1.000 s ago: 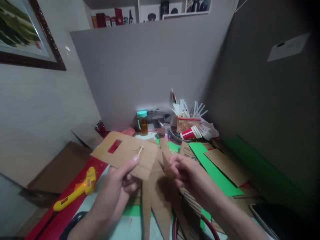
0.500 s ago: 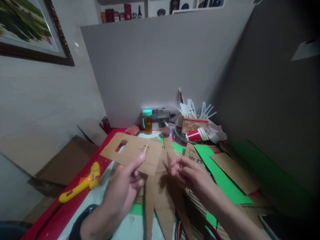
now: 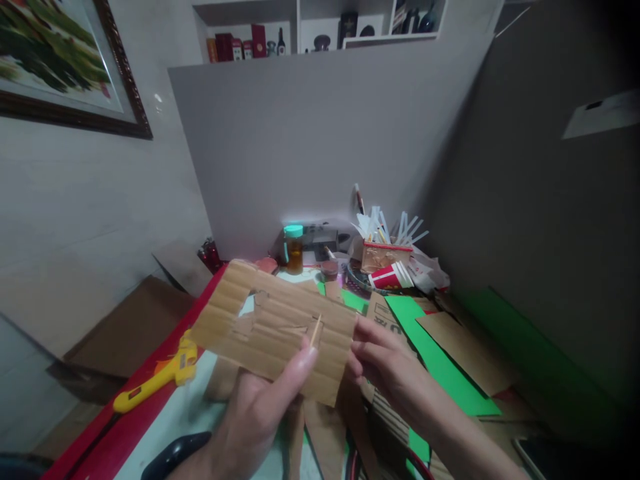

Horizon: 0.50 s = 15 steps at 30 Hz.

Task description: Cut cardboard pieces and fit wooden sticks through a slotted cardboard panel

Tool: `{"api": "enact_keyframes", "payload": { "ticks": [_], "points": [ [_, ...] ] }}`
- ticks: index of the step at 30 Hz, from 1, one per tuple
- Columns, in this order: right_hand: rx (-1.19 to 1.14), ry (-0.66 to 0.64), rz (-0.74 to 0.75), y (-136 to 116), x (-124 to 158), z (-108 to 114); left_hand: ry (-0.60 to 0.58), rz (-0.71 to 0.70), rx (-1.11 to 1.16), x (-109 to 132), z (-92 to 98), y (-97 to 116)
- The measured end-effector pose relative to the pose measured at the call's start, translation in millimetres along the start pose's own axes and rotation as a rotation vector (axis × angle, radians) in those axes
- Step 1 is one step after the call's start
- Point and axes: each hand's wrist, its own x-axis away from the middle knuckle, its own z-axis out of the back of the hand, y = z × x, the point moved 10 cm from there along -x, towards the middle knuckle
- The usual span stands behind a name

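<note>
A rectangular piece of brown cardboard [image 3: 285, 313], with a cut opening toward its left end, is held up in front of me. My left hand [image 3: 265, 400] grips its lower edge, the thumb on the front face pressing a small pointed wooden stick [image 3: 315, 331] against it. At the right edge of the cardboard, the fingers of my right hand [image 3: 383, 353] are closed; whatever else they hold is hidden. Long cardboard strips [image 3: 325, 437] lie beneath the hands.
A yellow glue gun [image 3: 155, 383] lies on the red table edge at left. Behind are a capped jar [image 3: 294, 252], a box of white sticks [image 3: 385, 257] and a red cup [image 3: 387, 277]. Green sheets [image 3: 440, 353] and cardboard [image 3: 465, 350] lie at right.
The cardboard has turned and moved right and toward me, its ridged face now showing. My right hand has come to its right edge, and the pointed blades beside that hand are out of sight.
</note>
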Motion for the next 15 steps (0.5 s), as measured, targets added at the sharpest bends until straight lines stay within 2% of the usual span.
{"api": "enact_keyframes", "payload": {
  "ticks": [3, 7, 15],
  "points": [
    [-0.008, 0.009, 0.004, 0.4, 0.2, 1.3, 0.027, -0.059, -0.098, -0.5, 3.3, 6.7],
    [-0.046, 0.041, 0.058, -2.9, -0.2, 7.9, -0.004, -0.087, -0.154, -2.9, -0.5, 10.2],
    [0.006, 0.212, 0.246, -28.4, 0.8, 39.6, 0.026, -0.082, -0.148, -3.5, 3.9, 9.6]
  ]
}}
